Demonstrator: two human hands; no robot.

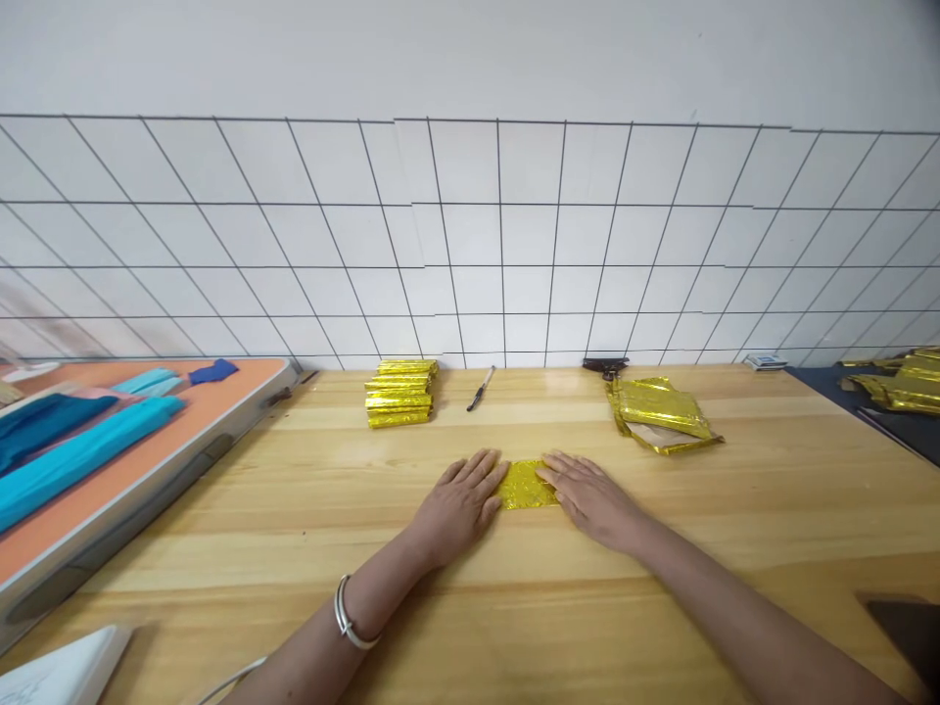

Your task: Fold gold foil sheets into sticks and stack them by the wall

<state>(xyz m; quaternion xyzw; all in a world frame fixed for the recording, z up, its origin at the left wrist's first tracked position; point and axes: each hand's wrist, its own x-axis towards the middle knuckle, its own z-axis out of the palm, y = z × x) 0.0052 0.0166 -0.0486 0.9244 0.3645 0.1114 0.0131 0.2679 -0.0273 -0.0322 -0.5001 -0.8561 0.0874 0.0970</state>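
A flat rectangle of shiny gold foil (526,486) lies on the wooden table (411,627) between my two hands. My left hand (459,499) rests flat over its left edge, fingers stretched out. Over the right edge lies my right hand (593,497), also flat, its fingertips on the foil. Neither hand grips anything. Farther back on the left is a row of folded gold foil pieces (400,394). To the back right sits a stack of gold foil sheets (663,411) with brown paper showing underneath.
A pen (481,389) and a black clip-like object (606,366) lie near the tiled wall (533,235). At left, an orange-topped surface (220,401) carries blue cloth-like strips (88,455). More gold foil (911,382) lies at far right. A white object (70,671) sits front left.
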